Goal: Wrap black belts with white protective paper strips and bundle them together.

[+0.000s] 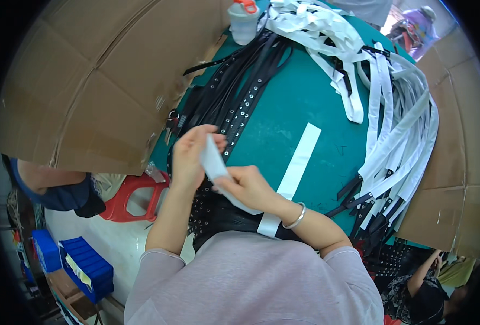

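Observation:
A white strip (211,160) is stretched at a slant between my two hands, above the near edge of the green table. Its upper end is in my left hand (190,153), whose fingers curl over it. Lower down, my right hand (245,186) pinches the same strip between thumb and fingers, and the tail runs under that hand toward my lap. A second white strip (300,160) lies flat on the table and passes beneath my right forearm. Black straps (218,214) with metal eyelets are bunched just below my hands.
Eyeleted black straps (240,92) cover the table's left side. White strips are heaped at the back (316,27) and along the right (400,124). A lidded cup (243,24) stands far left. Cardboard walls (88,81) flank the green table (283,103). A red stool (134,197) is at left; people sit nearby.

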Available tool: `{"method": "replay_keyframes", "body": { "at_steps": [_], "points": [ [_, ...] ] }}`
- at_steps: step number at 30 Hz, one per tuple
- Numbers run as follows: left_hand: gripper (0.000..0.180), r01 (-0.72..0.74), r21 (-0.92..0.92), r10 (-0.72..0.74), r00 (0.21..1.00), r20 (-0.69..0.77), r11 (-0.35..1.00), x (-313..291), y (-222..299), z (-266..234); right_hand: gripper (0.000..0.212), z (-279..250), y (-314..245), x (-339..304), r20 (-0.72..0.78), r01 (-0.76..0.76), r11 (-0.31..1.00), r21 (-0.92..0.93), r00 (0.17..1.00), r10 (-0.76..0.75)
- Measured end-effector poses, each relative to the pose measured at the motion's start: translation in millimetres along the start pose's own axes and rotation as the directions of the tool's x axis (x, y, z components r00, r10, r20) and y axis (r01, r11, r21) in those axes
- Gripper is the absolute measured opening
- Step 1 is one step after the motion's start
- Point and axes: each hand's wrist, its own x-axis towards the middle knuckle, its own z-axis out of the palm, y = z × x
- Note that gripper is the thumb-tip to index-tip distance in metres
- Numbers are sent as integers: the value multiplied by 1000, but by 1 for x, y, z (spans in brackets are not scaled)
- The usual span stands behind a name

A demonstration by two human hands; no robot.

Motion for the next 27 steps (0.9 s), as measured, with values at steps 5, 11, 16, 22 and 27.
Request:
{"method": "replay_keyframes", "body": {
  "at_steps": [5, 11, 16, 22, 27],
  "points": [
    [45, -291, -339, 223, 948, -225, 895, -78, 81, -138, 33, -23, 19, 48, -255, -184, 958, -218, 959, 126],
    [56, -520, -121, 516, 854, -64, 846, -195, 192, -142, 49, -37, 62, 103, -579, -429, 689, -584, 815, 17],
    [48, -385, 564, 581, 784, -218, 731, -148, 173, -71, 65, -47, 72, 110, -681, -503, 770, -392, 721, 124],
    [24, 77, 529, -160, 981, 113, 845, -48, 4, 8, 41, -77, 72, 61, -667, -525, 740, -422, 732, 139],
    [15, 95, 419, -190, 963, 189, 903, -30, -59, 17, 35, -108, 78, 25, -669, -583, 651, -487, 727, 152]
  ]
}}
